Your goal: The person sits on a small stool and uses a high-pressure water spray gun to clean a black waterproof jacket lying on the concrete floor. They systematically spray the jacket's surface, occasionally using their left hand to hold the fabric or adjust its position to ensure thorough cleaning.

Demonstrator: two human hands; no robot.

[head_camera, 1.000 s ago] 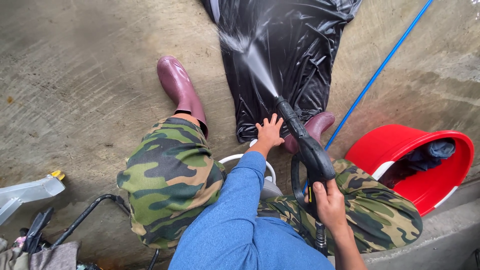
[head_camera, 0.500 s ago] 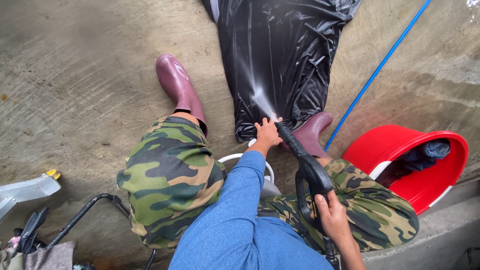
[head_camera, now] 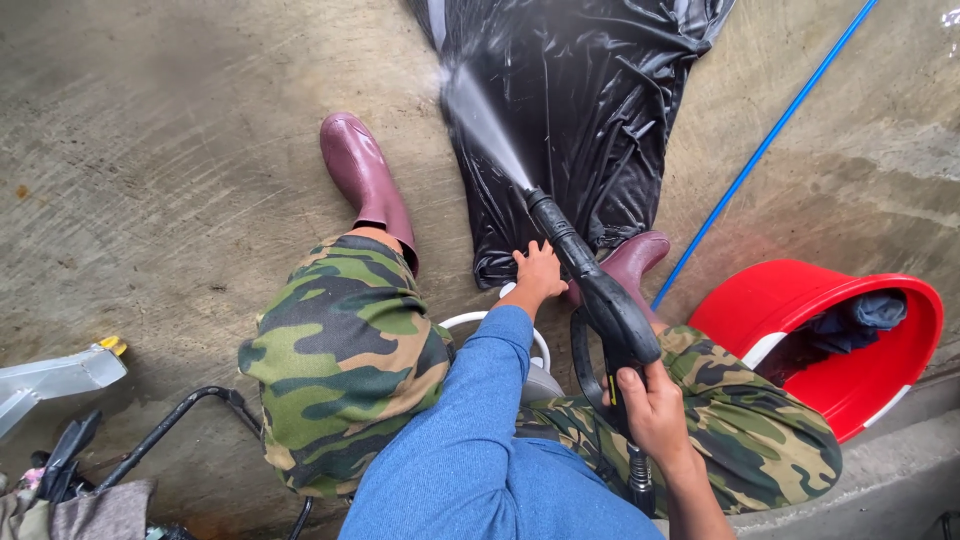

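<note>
— What did we have in the red tub (head_camera: pixel 790 300) beside us?

— It lay tipped on its side on the concrete floor (head_camera: pixel 160 150), its mouth turned our way, with dark blue and black cloth (head_camera: pixel 850 320) bunched inside. Smooth plastic, round, with a white band near the rim.

— And the thing we were washing?

— The black sheet (head_camera: pixel 590 90) lay spread on the floor ahead of our knees, glossy, wet and creased in long folds. Its near edge sat between our two maroon rubber boots (head_camera: pixel 362 180).

— How were our hands?

— Our right hand (head_camera: pixel 655 415) was closed around the grip of the black spray gun (head_camera: pixel 600 295), its nozzle pointing at the sheet and throwing a white fan of water (head_camera: pixel 475 115) up and to the left. Our left hand (head_camera: pixel 540 272) rested just beside the barrel, fingers loosely spread and touching the sheet's near edge; whether it pinched the sheet we could not tell.

— The ground?

— Rough grey concrete, damp and streaked. A thin blue hose (head_camera: pixel 760 150) ran slantwise across it past the tub. At the far left lay a pale grey plastic piece (head_camera: pixel 55 375) and a black metal frame (head_camera: pixel 170 425).
</note>
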